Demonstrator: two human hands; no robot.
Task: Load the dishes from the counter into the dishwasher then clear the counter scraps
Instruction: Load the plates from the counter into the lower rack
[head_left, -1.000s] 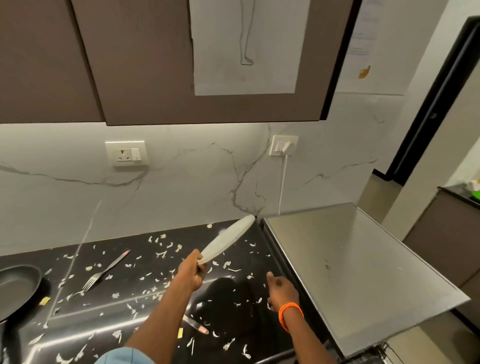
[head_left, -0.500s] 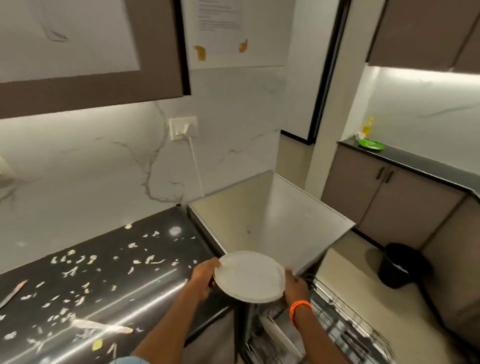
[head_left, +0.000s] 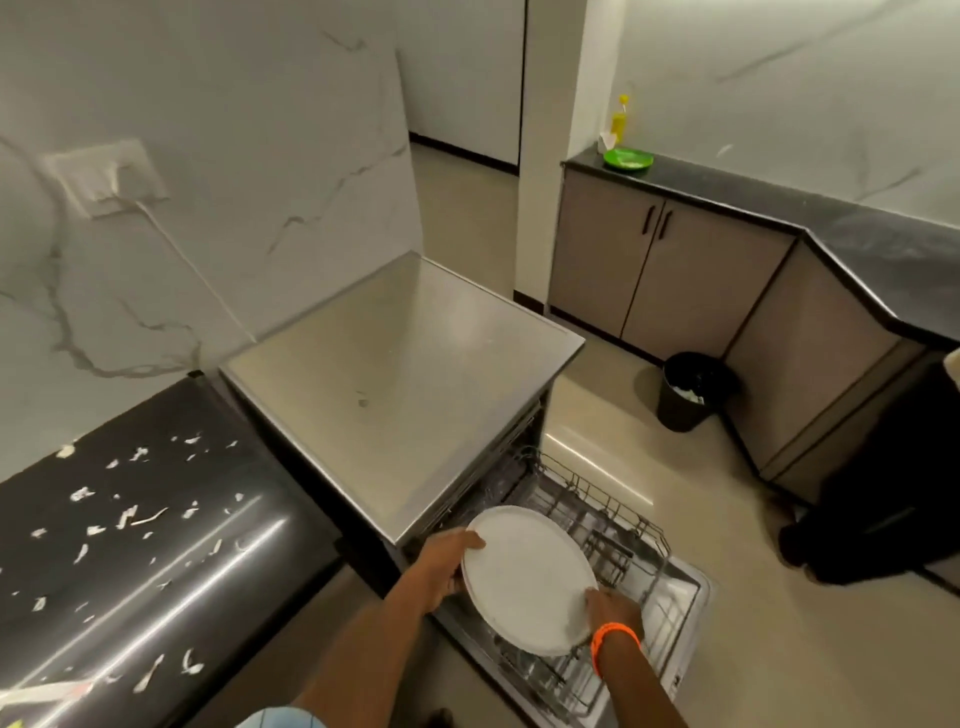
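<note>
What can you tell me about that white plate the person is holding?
The white plate is round and flat, with a low raised rim and a matte, slightly smudged face; it looks like ceramic or melamine. It carries no food. It is tilted, face up toward the camera, above the pulled-out lower rack of the open dishwasher, not yet slotted in. The left hand grips its left edge, thumb over the rim; the right hand, with an orange band at the wrist, holds its lower right edge.
</note>
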